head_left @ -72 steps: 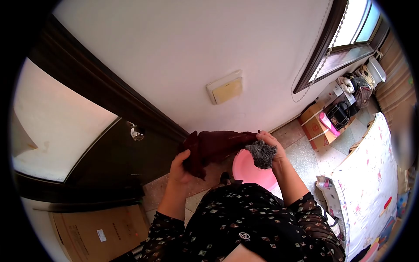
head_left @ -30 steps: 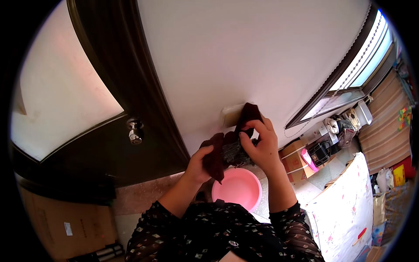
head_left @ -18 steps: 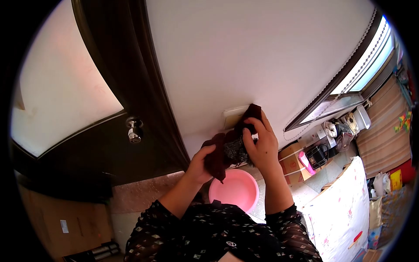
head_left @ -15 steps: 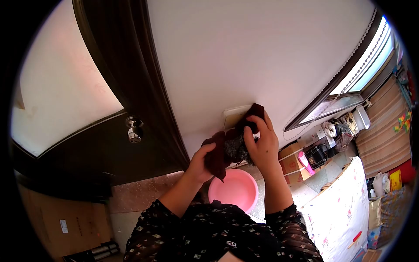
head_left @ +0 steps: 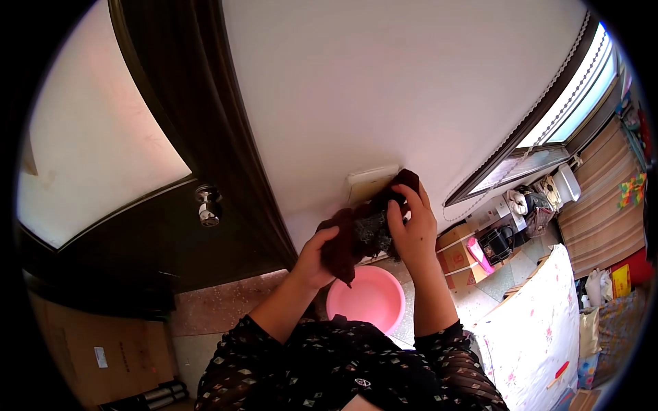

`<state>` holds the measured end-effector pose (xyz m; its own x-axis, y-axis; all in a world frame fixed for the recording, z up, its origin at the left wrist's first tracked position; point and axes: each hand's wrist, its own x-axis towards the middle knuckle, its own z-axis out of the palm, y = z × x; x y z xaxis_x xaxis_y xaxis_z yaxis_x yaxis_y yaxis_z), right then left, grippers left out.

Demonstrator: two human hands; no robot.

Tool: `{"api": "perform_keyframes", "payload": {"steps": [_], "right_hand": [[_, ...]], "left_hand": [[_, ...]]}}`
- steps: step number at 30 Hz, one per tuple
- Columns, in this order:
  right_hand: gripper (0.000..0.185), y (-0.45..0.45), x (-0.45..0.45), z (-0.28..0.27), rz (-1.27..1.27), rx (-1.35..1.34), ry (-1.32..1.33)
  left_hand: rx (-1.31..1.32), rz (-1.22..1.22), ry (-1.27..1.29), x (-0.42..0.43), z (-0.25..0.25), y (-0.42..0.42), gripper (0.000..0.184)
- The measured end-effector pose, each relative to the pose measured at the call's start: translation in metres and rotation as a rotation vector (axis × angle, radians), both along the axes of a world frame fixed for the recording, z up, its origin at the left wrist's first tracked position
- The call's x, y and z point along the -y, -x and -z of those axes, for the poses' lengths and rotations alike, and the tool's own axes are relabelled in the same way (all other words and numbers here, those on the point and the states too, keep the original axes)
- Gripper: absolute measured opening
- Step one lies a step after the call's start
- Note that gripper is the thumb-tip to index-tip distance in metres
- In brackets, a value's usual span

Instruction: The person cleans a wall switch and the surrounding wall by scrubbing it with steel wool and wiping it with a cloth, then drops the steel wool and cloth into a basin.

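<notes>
A dark red cloth, bunched up, is stretched between my two hands in front of the wall. A dark grey, fuzzy patch shows in its middle; whether it is part of the cloth or a separate piece, I cannot tell. My left hand grips the lower left end, thumb on top. At the upper right end, my right hand holds the cloth between bent fingers and thumb. Just behind it, a pale square plate on the wall is partly covered. Below the cloth, a pink basin stands on the floor.
A dark door with a round metal knob is at the left. Cardboard boxes stand at the lower left and right. A white flowered sheet lies at the lower right, below a window with a bead chain.
The cloth's upper right end and my right hand have shifted slightly down. My left hand keeps its grip, and the view has moved a little.
</notes>
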<state>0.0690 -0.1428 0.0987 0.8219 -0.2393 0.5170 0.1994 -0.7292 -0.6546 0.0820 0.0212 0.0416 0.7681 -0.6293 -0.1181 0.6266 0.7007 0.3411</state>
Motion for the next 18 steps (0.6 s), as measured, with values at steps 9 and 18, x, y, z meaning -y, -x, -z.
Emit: {"api": "perform_keyframes", "payload": {"steps": [9, 18], "right_hand": [[0.026, 0.005, -0.006, -0.002, -0.105, 0.111, -0.009], [0.028, 0.001, -0.03, -0.006, -0.118, -0.013, 0.028]], "left_hand": [[-0.016, 0.035, -0.045, -0.009, 0.001, 0.005, 0.045], [0.053, -0.083, -0.071, -0.027, 0.008, 0.012, 0.052]]}}
